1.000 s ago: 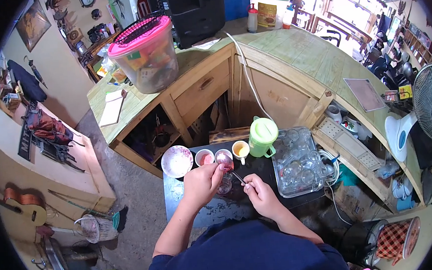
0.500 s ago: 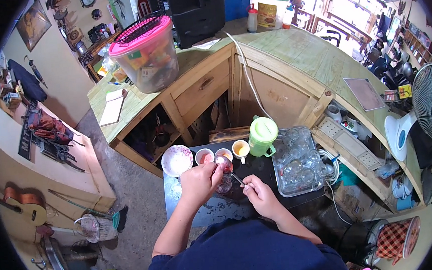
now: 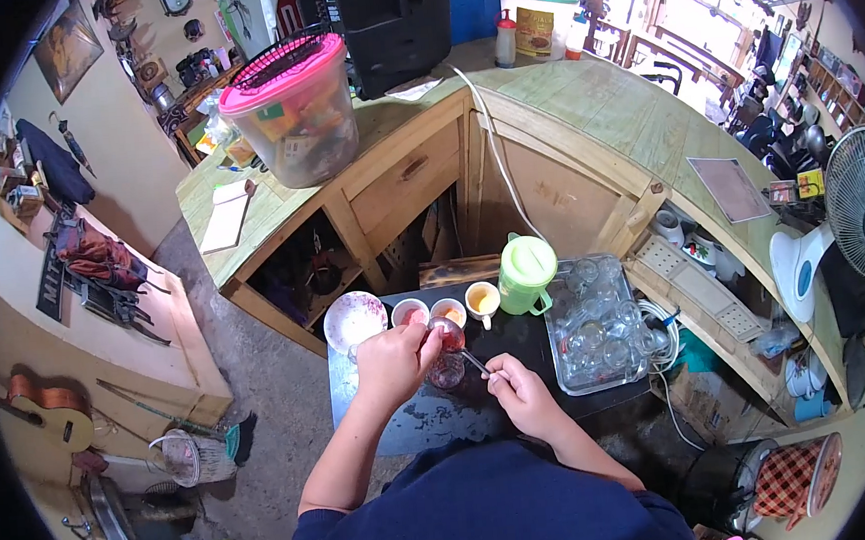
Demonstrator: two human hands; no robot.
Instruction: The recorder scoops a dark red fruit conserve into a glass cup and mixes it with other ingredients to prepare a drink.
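Note:
My right hand (image 3: pixel 521 392) is closed around the thin handle of a ladle (image 3: pixel 476 362). The ladle's bowl, with something red in it, is tilted over a clear glass (image 3: pixel 447 372) on the dark table. My left hand (image 3: pixel 391 363) is closed with its fingertips against the near left side of the bowl; what they pinch, if anything, is hidden. Just beyond stand a white cup with pink contents (image 3: pixel 412 314), a cup with orange contents (image 3: pixel 449 312), and a mug with yellow contents (image 3: pixel 482 300). A patterned bowl with white contents (image 3: pixel 355 322) sits at the left.
A green lidded pitcher (image 3: pixel 527 273) stands right of the mug. Beside it, a clear tray (image 3: pixel 601 384) holds several glasses. A wooden counter (image 3: pixel 582 109) curves around the table, carrying a pink-lidded bucket (image 3: pixel 302 129). A white fan (image 3: pixel 803 254) stands at the right.
My left hand has shifted slightly left and down at the ladle's bowl. A whitish spot by its fingertips no longer shows. My right hand has barely moved.

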